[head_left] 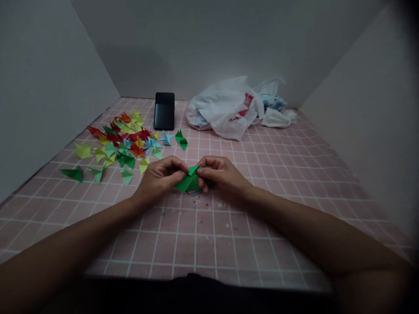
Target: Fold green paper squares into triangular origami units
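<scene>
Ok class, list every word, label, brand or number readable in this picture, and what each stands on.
Nothing can be read.
Red print on the white plastic bag: too creased and small to read.
Blue print on the crumpled item behind it: too blurred.
The black phone and folded paper pieces show no writing.

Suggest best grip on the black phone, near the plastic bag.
Take the phone by its two long edges, coming straight down from above. It appears to lie flat, so its long, straight sides suit a thumb-and-fingers pinch, and the paper pieces and plastic bag sit clear of those sides.
</scene>
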Tool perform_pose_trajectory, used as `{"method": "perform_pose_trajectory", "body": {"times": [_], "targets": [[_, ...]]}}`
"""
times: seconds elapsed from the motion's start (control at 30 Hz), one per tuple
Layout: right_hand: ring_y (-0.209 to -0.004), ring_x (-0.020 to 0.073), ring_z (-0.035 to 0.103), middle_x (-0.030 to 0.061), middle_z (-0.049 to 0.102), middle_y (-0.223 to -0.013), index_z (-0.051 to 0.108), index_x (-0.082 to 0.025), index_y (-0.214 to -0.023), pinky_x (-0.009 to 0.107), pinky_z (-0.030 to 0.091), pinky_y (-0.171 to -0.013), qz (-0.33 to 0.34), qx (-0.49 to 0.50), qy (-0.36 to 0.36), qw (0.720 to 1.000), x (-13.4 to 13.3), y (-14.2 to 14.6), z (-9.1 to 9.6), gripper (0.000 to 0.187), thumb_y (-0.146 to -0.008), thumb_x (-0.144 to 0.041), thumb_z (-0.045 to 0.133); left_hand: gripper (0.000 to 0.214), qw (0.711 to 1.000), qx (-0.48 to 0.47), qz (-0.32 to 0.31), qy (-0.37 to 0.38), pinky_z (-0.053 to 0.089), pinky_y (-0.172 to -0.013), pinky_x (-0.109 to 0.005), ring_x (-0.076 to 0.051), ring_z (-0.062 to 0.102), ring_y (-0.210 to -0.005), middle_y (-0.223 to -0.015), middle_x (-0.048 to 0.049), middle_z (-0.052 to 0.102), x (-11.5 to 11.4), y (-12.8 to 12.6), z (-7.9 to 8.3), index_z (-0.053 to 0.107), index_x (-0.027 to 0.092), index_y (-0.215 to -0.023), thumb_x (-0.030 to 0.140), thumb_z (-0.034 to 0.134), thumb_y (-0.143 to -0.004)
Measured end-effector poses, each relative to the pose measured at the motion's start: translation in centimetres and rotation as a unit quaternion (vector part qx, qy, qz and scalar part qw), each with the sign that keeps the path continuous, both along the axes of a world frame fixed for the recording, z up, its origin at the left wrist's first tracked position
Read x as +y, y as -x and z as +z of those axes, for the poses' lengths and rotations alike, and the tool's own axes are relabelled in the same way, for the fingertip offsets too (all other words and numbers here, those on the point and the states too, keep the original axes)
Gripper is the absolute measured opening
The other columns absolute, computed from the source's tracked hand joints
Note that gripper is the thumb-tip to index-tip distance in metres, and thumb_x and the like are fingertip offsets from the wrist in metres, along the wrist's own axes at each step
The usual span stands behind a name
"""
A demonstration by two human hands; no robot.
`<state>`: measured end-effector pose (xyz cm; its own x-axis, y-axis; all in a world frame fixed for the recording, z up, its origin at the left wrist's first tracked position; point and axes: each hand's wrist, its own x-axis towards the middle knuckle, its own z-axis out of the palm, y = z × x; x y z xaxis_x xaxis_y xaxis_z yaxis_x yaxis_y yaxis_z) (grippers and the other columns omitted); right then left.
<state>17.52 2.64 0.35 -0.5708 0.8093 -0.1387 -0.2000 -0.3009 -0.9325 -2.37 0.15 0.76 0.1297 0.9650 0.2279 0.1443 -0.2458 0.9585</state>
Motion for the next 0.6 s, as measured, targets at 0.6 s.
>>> {"method": "perform_pose_trajectory", "body": {"times": [0.6], "targets": [[-0.045,0.0076,0.055,-0.0028,0.066,-0.056,0.063,-0.017,-0.076,0.018,0.043,-0.045,0.015,0.019,-0.033,0.999,-0.17,0.13,-0.3,0.018,-0.084,-0.03,0.07,0.007,0.992,0.116,-0.025,-0.05,0.044,-0.053,-0.023,-0.012,0.055,-0.056,-0.065,0.0001,0.066,-0.89,-0.13,0.66,0.068,0.019,-0.074,0.021,0.062,-0.076]]}}
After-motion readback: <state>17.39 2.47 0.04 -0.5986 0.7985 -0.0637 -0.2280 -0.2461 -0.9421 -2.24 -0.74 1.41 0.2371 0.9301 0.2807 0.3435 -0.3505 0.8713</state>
